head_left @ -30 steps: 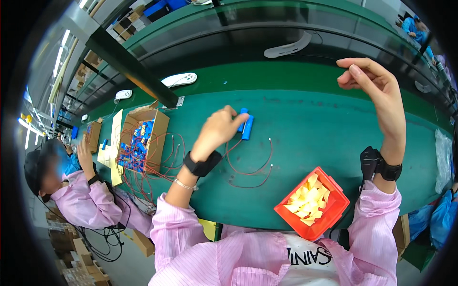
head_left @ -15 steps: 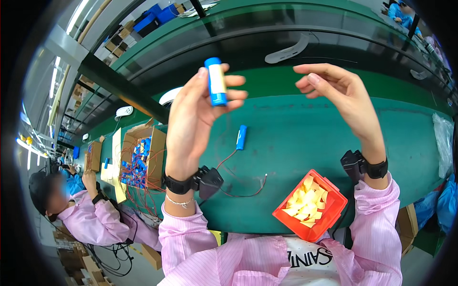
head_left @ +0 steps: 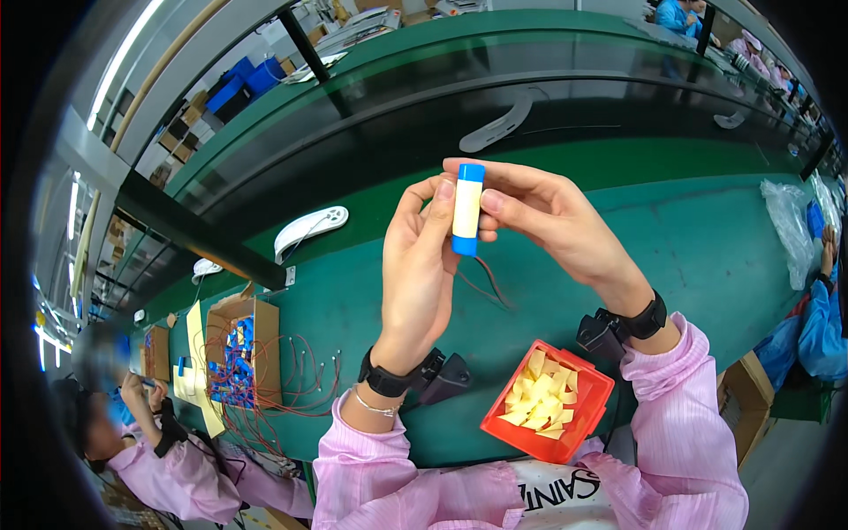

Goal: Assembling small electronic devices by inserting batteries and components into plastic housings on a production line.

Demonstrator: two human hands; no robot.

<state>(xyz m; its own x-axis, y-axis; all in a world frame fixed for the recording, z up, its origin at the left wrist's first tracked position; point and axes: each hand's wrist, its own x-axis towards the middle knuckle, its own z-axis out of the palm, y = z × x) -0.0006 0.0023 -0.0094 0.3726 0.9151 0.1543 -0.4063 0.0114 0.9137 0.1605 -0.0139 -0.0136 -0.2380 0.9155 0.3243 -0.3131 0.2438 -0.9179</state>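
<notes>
Green tabletop [head_left: 698, 230] stretches beneath your raised hands, running rightward toward a clear plastic bag [head_left: 789, 231]. Your left hand [head_left: 420, 256] and right hand [head_left: 561, 221] angle inward, fingers drawn narrow, thumbs holding opposite sides of a nearly upright blue cylinder [head_left: 466, 212] above the surface. Between your forearms, a red bin [head_left: 595, 399] sits by the near edge; a cardboard box [head_left: 268, 349] stands well left.

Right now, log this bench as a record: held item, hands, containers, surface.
Held item: blue cylinder with pale yellow strip and thin dark wires
Left hand: gripping it, thumb on its left edge
Right hand: also gripping it, thumb on its right edge
Near container: open red plastic bin, pale yellow paper-like pieces inside
Left container: open brown cardboard box, blue cylinders inside, red wires spilling out
Surface: green tabletop
</notes>
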